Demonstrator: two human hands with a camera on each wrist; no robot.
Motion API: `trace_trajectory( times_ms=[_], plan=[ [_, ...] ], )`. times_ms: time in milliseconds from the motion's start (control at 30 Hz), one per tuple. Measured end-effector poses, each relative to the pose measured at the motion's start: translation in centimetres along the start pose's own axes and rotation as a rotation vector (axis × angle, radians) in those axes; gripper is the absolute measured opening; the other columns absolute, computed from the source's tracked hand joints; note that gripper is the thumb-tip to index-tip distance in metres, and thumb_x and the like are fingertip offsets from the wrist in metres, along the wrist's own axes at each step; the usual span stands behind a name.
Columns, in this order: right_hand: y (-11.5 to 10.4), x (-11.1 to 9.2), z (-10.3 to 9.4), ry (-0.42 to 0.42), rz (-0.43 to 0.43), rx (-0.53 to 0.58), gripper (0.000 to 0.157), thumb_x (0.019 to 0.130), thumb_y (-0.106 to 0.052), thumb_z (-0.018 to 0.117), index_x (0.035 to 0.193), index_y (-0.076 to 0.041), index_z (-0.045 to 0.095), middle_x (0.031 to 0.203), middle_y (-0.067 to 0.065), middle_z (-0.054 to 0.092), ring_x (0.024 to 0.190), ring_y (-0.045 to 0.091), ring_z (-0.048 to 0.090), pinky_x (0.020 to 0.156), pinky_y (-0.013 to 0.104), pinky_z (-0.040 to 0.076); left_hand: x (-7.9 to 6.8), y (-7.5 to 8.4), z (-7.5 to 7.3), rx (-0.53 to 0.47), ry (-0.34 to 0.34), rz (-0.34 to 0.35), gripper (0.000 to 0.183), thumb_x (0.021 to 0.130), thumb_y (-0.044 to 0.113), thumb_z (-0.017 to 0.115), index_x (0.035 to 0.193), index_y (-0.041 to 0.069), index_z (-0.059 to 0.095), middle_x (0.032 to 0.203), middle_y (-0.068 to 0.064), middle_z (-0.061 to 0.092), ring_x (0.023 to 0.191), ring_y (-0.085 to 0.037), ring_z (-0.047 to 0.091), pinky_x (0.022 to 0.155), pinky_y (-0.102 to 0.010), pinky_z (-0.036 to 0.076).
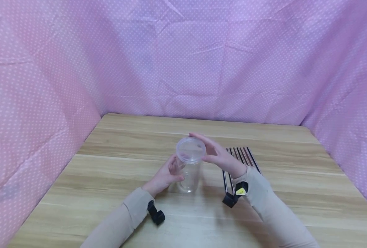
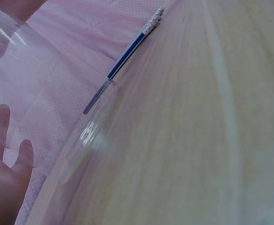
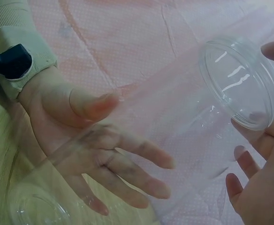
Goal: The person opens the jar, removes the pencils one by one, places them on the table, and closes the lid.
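A tall clear plastic jar (image 1: 190, 175) with a round clear lid (image 1: 191, 150) stands upright near the middle of the wooden table. My left hand (image 1: 166, 176) holds the jar's body from the left, its thumb on the near side. At the top, my right hand (image 1: 218, 156) grips the lid's rim from the right, thumb near and fingers on the far side. The right wrist view shows the lid (image 3: 240, 84) between the right thumb and fingers, and the left hand (image 3: 95, 145) through the clear wall.
Several slim, dark and reddish pencil-like sticks (image 1: 245, 156) lie side by side to the right, partly hidden by the right forearm. The table (image 1: 124, 137) is enclosed at the back and sides by pink dotted cloth (image 1: 189, 69).
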State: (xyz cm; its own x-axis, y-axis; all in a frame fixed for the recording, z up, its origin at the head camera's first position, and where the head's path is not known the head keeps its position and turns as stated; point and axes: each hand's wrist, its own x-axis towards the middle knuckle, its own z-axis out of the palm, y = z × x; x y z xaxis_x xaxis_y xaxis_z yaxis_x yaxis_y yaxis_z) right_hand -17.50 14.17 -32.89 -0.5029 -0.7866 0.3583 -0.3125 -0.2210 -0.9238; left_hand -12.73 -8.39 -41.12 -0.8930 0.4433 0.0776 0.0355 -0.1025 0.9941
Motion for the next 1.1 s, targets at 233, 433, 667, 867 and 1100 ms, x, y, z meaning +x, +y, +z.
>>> trace_trajectory(
  times_ms=[233, 433, 667, 867, 1100],
  plan=[
    [-0.2, 0.0, 0.0, 0.047, 0.008, -0.014, 0.074, 0.088, -0.022, 0.063, 0.145, 0.006, 0.024, 0.145, 0.016, 0.039, 0.127, 0.014, 0.045, 0.109, 0.044, 0.035, 0.0, 0.1, 0.0, 0.001, -0.004, 0.009, 0.090, 0.079, 0.000, 0.069, 0.149, 0.003, 0.013, 0.155, -0.021, 0.020, 0.139, -0.042, 0.025, 0.114, -0.051, 0.024],
    [-0.9, 0.0, 0.8, 0.214, 0.064, -0.181, 0.069, 0.075, -0.003, 0.070, 0.135, 0.009, 0.036, 0.139, 0.027, 0.039, 0.121, 0.021, 0.044, 0.107, 0.043, 0.032, 0.2, -0.1, -0.1, -0.017, -0.014, 0.016, 0.093, 0.077, 0.005, 0.072, 0.150, 0.004, 0.014, 0.155, -0.019, 0.020, 0.140, -0.041, 0.025, 0.115, -0.050, 0.021],
    [-1.5, 0.0, 2.1, 0.391, 0.156, -0.384, 0.064, 0.067, 0.002, 0.078, 0.122, 0.002, 0.046, 0.136, 0.021, 0.046, 0.119, 0.035, 0.047, 0.102, 0.048, 0.037, 0.1, 0.2, 0.1, -0.006, -0.010, 0.012, 0.089, 0.079, -0.001, 0.068, 0.149, 0.004, 0.014, 0.155, -0.019, 0.020, 0.140, -0.040, 0.025, 0.116, -0.050, 0.018],
    [-1.8, 0.1, 3.3, 0.502, 0.124, -0.523, 0.062, 0.062, -0.004, 0.084, 0.114, 0.001, 0.051, 0.125, 0.016, 0.057, 0.118, 0.031, 0.050, 0.100, 0.051, 0.040, -0.1, 0.2, 0.0, 0.010, 0.004, -0.008, 0.087, 0.079, 0.000, 0.068, 0.149, 0.005, 0.016, 0.155, -0.019, 0.022, 0.140, -0.039, 0.025, 0.117, -0.051, 0.015],
    [-1.4, 0.0, 4.1, 0.596, 0.072, -0.536, 0.077, 0.054, -0.006, 0.089, 0.119, 0.005, 0.048, 0.120, 0.019, 0.056, 0.113, 0.031, 0.051, 0.099, 0.050, 0.042, -0.1, 0.0, -0.1, 0.052, 0.036, -0.052, 0.087, 0.080, -0.001, 0.068, 0.150, 0.009, 0.017, 0.155, -0.017, 0.023, 0.142, -0.036, 0.023, 0.118, -0.051, 0.013]
  ],
)
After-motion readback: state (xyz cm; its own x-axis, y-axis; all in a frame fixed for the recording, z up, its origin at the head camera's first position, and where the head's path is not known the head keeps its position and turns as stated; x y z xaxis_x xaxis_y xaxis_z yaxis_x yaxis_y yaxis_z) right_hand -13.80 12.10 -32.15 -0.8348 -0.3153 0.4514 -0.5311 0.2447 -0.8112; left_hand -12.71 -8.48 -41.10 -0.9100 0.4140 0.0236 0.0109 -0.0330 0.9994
